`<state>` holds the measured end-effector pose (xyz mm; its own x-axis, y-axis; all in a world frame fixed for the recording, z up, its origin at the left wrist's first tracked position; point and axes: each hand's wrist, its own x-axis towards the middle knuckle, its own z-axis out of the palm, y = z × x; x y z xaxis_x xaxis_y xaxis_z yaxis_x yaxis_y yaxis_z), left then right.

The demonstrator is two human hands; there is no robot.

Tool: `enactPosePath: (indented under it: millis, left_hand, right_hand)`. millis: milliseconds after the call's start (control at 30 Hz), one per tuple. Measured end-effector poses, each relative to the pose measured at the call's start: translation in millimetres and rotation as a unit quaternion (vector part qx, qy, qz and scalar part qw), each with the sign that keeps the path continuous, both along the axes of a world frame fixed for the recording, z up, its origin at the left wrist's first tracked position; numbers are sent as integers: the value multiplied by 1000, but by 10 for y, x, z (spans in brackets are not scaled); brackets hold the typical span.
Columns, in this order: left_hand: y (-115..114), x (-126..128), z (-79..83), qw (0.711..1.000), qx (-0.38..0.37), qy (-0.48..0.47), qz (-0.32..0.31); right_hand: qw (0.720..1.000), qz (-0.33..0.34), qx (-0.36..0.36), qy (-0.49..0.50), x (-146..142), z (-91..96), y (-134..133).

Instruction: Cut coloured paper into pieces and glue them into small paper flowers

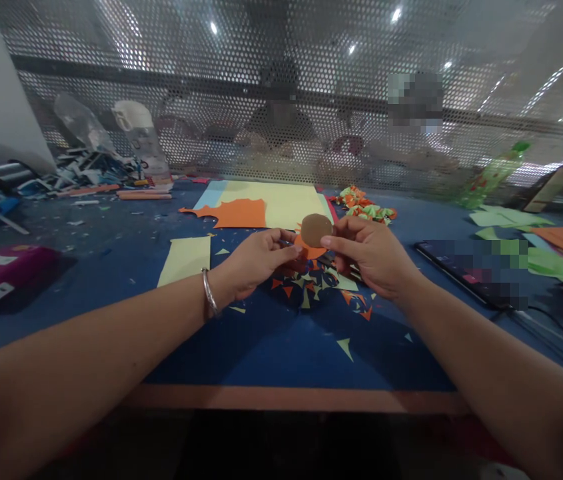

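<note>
A brown round disc [316, 230], seemingly cardboard, is held up between my two hands over the table. My right hand [374, 257] pinches its right edge with thumb and fingers. Behind and below the disc shows a piece of orange paper [314, 253], its left edge gripped by the closed fingers of my left hand [261, 261], which has a silver bangle at the wrist. Something thin and dark lies under my right fingers; I cannot make it out. Small orange and pale green paper scraps [308, 290] are scattered beneath both hands.
Behind my hands lie a cut orange sheet [241, 213] and pale yellow sheets [286, 200]. Crumpled paper pieces [366, 205] sit behind the right hand. A phone [471, 270] lies right, a purple power strip [8, 277] left. A bottle [144, 140] stands by a perforated metal screen [186, 87].
</note>
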<state>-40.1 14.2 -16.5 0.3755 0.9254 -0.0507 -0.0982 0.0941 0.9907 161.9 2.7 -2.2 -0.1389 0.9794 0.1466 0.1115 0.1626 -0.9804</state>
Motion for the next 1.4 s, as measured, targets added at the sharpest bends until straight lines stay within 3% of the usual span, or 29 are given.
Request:
enactPosePath:
  millis: [300,500,633,733,867,1033,1400]
  left_hand:
    - [158,-102,-14,997,34,12,72]
    - [209,-139,54,979,62,-47,187]
    - [170,-139,47,988,46,-43,144]
    - [133,-112,6,994,46,-25,94]
    - [95,-76,-6,996,43,-11,81]
    - [54,-63,11,997,40,-2,66]
    - [-11,-17,13,999,19,-13,30]
  right_hand:
    - [999,-6,-17,-40,23,-10,23]
    - [983,80,-62,-151,33,16,-6]
    - [946,178,-109,-249,20,35,-41]
    - [921,213,-87,-314,24,24,-37]
    - [931,165,-30,-324,27,4,-9]
    - [968,73,6,-239,13,30,-6]
    - [988,41,42,-145,4,9,-10]
